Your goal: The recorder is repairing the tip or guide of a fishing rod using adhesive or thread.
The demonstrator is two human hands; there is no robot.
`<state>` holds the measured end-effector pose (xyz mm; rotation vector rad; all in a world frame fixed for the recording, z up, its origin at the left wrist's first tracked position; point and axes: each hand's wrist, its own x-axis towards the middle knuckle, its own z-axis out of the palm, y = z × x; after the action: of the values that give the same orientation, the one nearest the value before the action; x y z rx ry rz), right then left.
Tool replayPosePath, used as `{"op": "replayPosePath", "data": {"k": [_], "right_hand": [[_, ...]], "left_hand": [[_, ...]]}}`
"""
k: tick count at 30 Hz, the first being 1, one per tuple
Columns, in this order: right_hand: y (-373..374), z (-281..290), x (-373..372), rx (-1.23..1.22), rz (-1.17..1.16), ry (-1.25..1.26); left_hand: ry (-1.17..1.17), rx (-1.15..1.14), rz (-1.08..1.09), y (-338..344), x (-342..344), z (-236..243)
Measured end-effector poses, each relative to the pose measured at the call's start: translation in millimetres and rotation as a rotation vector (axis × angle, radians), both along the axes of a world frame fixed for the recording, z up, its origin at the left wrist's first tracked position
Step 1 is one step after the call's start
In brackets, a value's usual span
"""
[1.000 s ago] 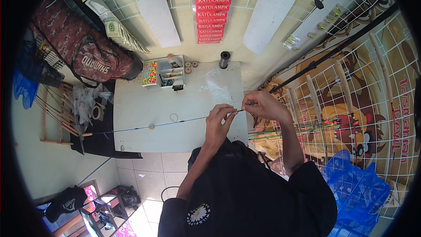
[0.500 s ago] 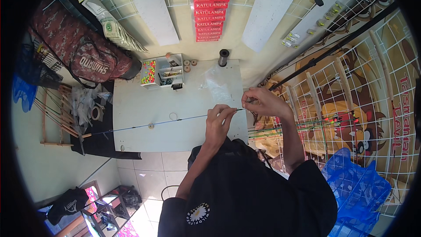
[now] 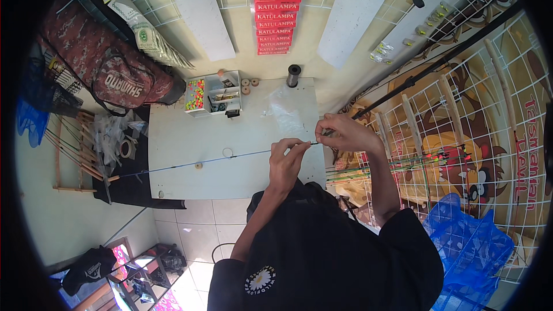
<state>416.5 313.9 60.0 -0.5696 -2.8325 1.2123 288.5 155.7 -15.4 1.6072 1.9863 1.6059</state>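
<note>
A thin blue fishing rod (image 3: 245,155) slants across the white table, its wooden handle end at the far left. Near the rod's dark tip, my left hand (image 3: 285,164) is closed, thumb and fingers pinching the shaft. Just right of that tip, my right hand (image 3: 348,133) is closed in a pinch. A small dark thing shows between its fingers, too small to name. The fingertips of both hands are close together. A thin ring (image 3: 228,152) lies at the rod's far side, and a small tan spool (image 3: 199,166) sits just below the shaft.
On the white table (image 3: 173,181) stand a divided tray (image 3: 213,109) with colourful beads, several small spools, a dark cylinder (image 3: 294,75) and clear plastic bags (image 3: 286,112). A camouflage bag (image 3: 109,57) is at left. Rods and blue nets (image 3: 466,247) hang on the right-hand grid.
My right hand has shifted slightly left, its fingertips closer to the rod's tip. My left hand has barely moved and keeps its pinch.
</note>
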Motion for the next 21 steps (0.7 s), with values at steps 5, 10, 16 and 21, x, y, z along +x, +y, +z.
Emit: {"op": "replayPosePath", "data": {"k": [5,10,16,21], "right_hand": [[-0.5,4.0,-1.2,-0.035,0.029,-0.002],[0.4,-0.7,-1.1,-0.028,0.036,0.013],[-1.3,1.2,-1.6,-0.022,0.011,0.014],[-2.3,-0.5,-1.9,-0.023,0.011,0.056]], "left_hand": [[-0.006,0.021,-0.019,-0.3,-0.6,-2.3],[0.001,0.036,-0.023,-0.4,-1.3,-1.3],[0.015,0.037,-0.032,-1.6,-2.4,-0.4],[0.029,0.048,-0.033,-0.7,-3.1,-2.8]]}}
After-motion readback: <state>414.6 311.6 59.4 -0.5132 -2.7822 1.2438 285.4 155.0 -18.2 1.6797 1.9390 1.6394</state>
